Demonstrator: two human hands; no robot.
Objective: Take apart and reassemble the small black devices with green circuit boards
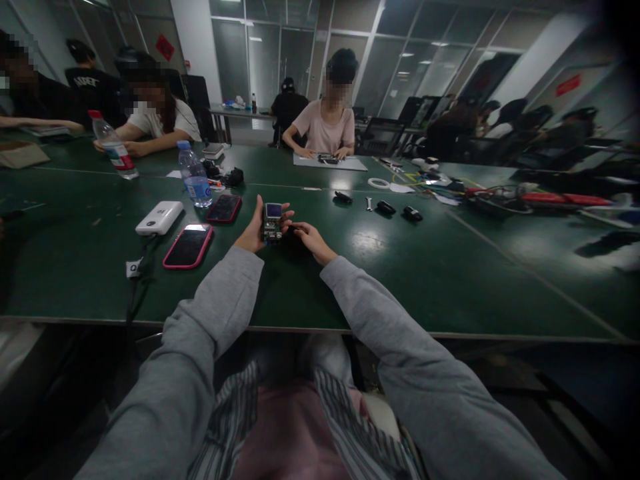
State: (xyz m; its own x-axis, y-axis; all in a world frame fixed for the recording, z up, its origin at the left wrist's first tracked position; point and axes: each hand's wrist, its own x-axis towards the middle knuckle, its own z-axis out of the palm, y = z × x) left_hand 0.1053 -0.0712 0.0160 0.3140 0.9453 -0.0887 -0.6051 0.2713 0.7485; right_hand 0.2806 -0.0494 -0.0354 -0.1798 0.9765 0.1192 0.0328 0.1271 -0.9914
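My left hand [253, 230] is wrapped round a small electronic module [273, 223] with a pale screen on top and a circuit board below, holding it upright over the green table [400, 267]. My right hand [310, 239] rests just right of the module, fingers pinched together and pointing at its lower edge; whether they hold anything is too small to see. Both arms wear grey sleeves.
Left of my hands lie a pink-cased phone [188, 246], a dark phone [224, 208], a white power bank [159, 218] with a cable, and two water bottles [195, 175]. Small black parts [385, 208] lie to the right. Other people sit across the table.
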